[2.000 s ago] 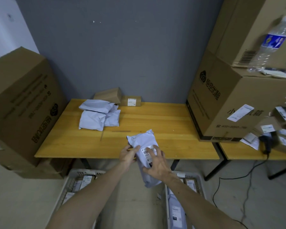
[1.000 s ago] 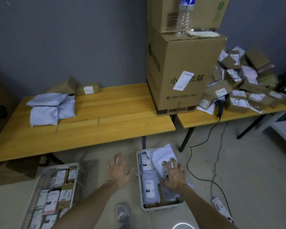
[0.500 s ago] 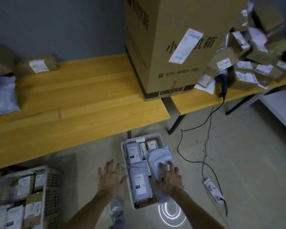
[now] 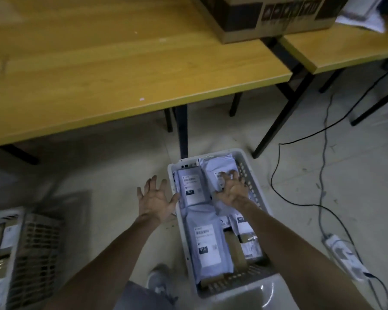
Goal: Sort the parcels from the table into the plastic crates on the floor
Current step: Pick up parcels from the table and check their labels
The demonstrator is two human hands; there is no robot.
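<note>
The white parcel (image 4: 217,166) is lying in the far right corner of the grey crate (image 4: 244,289), which is standing on the floor. The right hand (image 4: 232,191) is resting bent fingertips on this parcel; whether it is gripping cannot be told. The left hand (image 4: 155,200) is hovering released, fingers spread, just left of the crate.

Blurry crate (image 4: 35,253) half beyond left edge; cardboard box (image 4: 267,16) mostly beyond top edge.

Grey shorts (image 4: 141,298), grey sneaker (image 4: 158,280)
Both are showing at 6 o'clock; the left hand (image 4: 155,199) and right hand (image 4: 231,191) are going bare.
</note>
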